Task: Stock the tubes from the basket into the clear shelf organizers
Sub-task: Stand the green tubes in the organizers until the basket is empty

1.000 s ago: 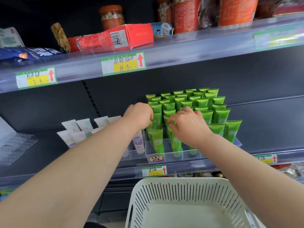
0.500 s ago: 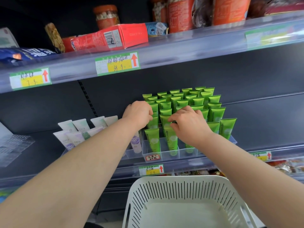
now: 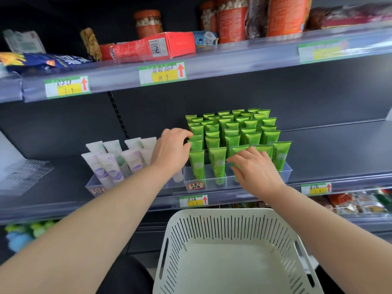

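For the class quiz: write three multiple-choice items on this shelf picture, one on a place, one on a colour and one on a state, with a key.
1. Where do the green tubes stand?
A on the top shelf
B in a clear organizer, right of the pale tubes
C flat on the floor

2. What colour is the basket?
A white
B blue
C black

3. What does the basket hold?
A jars
B boxes
C nothing in view

Key:
1 B: they stand upright in rows in the clear organizer, beside the pale tubes.
2 A: its slotted wall is white.
3 C: the part of its floor in view is bare.
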Demonstrator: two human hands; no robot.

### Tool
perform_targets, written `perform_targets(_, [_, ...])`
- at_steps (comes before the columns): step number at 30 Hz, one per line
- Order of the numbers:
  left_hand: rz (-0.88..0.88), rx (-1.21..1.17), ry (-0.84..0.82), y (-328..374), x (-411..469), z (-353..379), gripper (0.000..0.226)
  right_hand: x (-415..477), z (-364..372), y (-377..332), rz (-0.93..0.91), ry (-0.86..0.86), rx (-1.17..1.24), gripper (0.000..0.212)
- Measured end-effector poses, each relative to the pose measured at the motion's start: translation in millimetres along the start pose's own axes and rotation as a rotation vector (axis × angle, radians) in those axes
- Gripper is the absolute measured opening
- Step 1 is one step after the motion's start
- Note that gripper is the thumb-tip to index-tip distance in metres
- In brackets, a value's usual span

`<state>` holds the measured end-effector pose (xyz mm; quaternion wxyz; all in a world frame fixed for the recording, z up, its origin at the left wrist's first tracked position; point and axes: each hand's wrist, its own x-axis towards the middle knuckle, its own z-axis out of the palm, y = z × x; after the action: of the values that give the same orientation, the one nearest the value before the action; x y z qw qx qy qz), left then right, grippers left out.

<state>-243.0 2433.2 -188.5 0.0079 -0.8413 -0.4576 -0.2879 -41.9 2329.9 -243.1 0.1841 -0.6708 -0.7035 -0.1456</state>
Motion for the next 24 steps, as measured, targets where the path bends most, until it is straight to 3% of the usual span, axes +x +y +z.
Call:
perform_targets(8, [-0.049,-0.07,-0.077,-4.6,-60.4,22.1,0.032,-41.1,31.3,4.8,0.104,-0.172,-0.007,0.04])
perform_targets(15, [-0.127,-0.026,-0.235,-5.9,-87.4,52.1,0.05,-47.0,43.5,11.6,0.193,-0.206,-0.044,0.058])
perform_targets(24, [-0.25,0.031,-0.388,-4.2,-90.3,82.0,0.063,-51.8,54.7,23.3,0.241,-0.23,-0.056,0.061])
